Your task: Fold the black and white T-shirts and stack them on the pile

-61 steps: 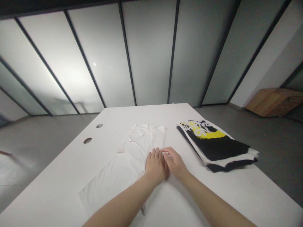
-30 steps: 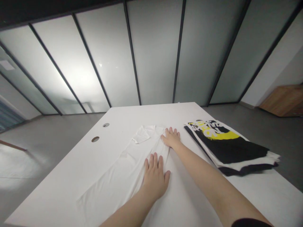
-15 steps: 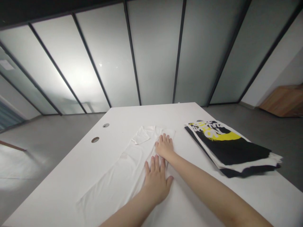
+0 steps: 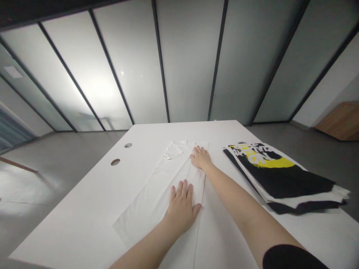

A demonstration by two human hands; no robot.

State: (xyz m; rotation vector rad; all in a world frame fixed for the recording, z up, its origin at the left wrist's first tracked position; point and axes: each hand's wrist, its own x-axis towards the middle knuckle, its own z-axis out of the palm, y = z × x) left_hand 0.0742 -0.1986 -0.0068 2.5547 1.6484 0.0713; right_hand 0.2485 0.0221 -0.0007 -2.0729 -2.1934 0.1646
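A thin white garment (image 4: pixel 151 190) lies lengthwise on the white table (image 4: pixel 84 209), one side folded over, with a short sleeve turned in near its far end. My left hand (image 4: pixel 183 207) rests flat on its middle, fingers spread. Farther up, my right hand (image 4: pixel 200 157) lies palm down on the cloth near its far right corner, fingers slightly apart. Neither hand grips anything. The near end of the garment is partly hidden by my left forearm.
A stack of folded black and white garments (image 4: pixel 291 181), the top one with a yellow and white print, lies at the table's right. Two round holes (image 4: pixel 115 162) are in the tabletop at left. Frosted glass panels (image 4: pixel 187 63) stand beyond the table.
The garment's far end has shifted away from me, and its left edge lies closer in and straighter. My right hand has moved farther forward; the gap between my hands is wider.
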